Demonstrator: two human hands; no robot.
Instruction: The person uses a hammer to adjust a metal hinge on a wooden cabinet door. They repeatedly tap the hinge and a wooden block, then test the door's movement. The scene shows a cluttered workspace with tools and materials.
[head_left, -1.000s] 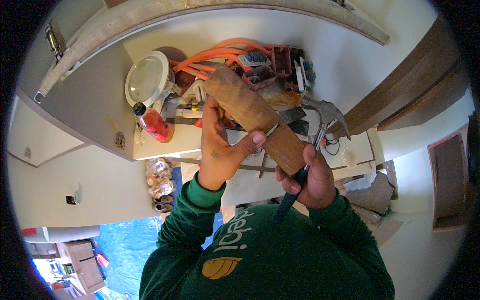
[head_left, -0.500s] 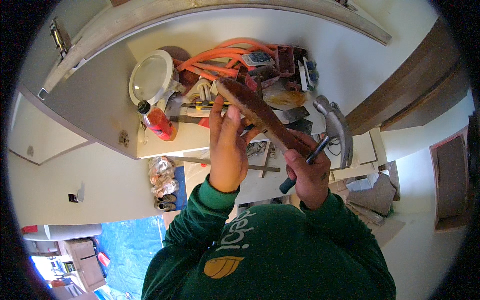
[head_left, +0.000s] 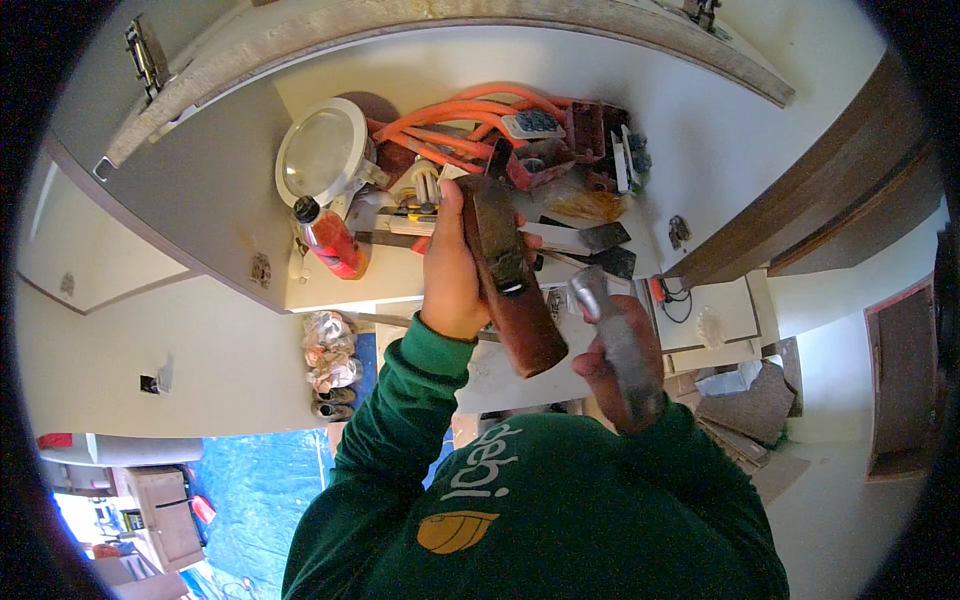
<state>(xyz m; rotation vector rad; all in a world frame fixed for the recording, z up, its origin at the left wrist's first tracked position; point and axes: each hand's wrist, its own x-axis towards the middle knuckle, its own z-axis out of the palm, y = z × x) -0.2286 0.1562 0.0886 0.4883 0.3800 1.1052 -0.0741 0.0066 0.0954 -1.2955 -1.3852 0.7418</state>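
Observation:
A brown wooden hand plane (head_left: 527, 325) is tilted in front of me, its dark throat facing up. My left hand (head_left: 452, 280) is closed round its left side, the thumb lying along the far end. To the right, my right hand (head_left: 648, 335) is closed on a claw hammer (head_left: 622, 350). The hammer's metal head is smeared by motion and hangs apart from the plane's near end. Its handle is mostly hidden.
Beyond my hands, a cabinet shelf (head_left: 380, 288) holds a bottle of red drink (head_left: 330, 240), a round white lamp (head_left: 322, 152), an orange hose (head_left: 440, 112) and putty knives (head_left: 605, 237). A raised door (head_left: 480, 18) spans the top. Boards (head_left: 745, 405) lean at right.
My right hand has left the plane and swung the hammer, its head now nearer me. The plane has turned to show its throat, held by my left hand alone.

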